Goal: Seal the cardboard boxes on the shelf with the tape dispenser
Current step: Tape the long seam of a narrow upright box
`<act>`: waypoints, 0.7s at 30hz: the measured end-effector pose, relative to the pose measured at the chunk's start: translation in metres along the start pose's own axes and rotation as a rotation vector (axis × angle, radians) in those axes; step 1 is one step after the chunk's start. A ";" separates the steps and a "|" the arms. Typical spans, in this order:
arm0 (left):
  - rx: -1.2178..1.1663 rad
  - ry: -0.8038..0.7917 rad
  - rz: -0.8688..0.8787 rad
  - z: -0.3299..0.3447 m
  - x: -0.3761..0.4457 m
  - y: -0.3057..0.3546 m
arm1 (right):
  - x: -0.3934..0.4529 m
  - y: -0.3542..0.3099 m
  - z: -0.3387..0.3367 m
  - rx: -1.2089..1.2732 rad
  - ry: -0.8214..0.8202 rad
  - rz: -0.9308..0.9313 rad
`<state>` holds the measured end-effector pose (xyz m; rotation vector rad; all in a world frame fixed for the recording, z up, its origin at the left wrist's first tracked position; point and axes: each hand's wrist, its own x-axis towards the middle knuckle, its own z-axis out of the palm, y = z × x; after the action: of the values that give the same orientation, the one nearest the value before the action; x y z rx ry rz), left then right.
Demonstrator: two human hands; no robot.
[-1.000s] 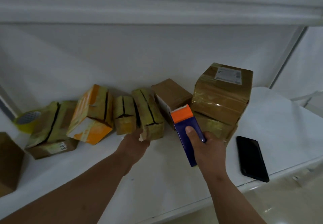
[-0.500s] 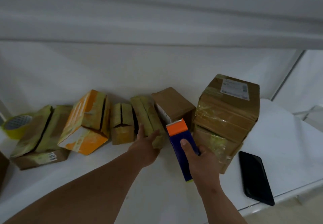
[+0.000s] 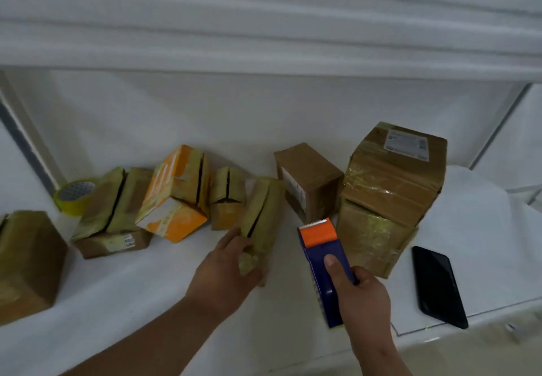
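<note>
Left hand (image 3: 225, 273) grips small taped box (image 3: 261, 220), mid-shelf (image 3: 132, 302), near front edge. Right hand (image 3: 363, 299) grips tape dispenser (image 3: 322, 258), orange end up, beside big box stack (image 3: 387, 199). Phone (image 3: 438, 286) at shelf's right front edge.

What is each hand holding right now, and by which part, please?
Left hand grips the narrow box at its near end. Right hand holds the tape dispenser by its blue body.

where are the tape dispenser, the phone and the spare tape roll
tape dispenser (image 3: 324, 261): head view, blue body
phone (image 3: 437, 284): head view, middle of the black screen
spare tape roll (image 3: 74, 198): head view, yellow outer band
</note>
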<state>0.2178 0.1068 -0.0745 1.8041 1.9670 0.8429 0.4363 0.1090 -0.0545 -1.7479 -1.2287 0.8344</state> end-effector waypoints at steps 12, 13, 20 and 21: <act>-0.115 0.222 0.010 -0.104 -0.157 -0.097 | -0.093 -0.015 0.006 -0.161 -0.241 -0.091; -0.130 0.220 0.012 -0.112 -0.166 -0.107 | -0.099 -0.017 0.007 -0.167 -0.265 -0.115; -0.079 0.051 0.013 -0.157 -0.187 -0.160 | -0.137 -0.054 0.021 -0.181 -0.387 -0.280; -0.090 0.032 -0.002 -0.158 -0.186 -0.163 | -0.141 -0.061 0.025 -0.172 -0.402 -0.292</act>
<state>0.0188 -0.1091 -0.0821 1.7477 1.9180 0.9490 0.3474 -0.0081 -0.0028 -1.5195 -1.8200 0.9533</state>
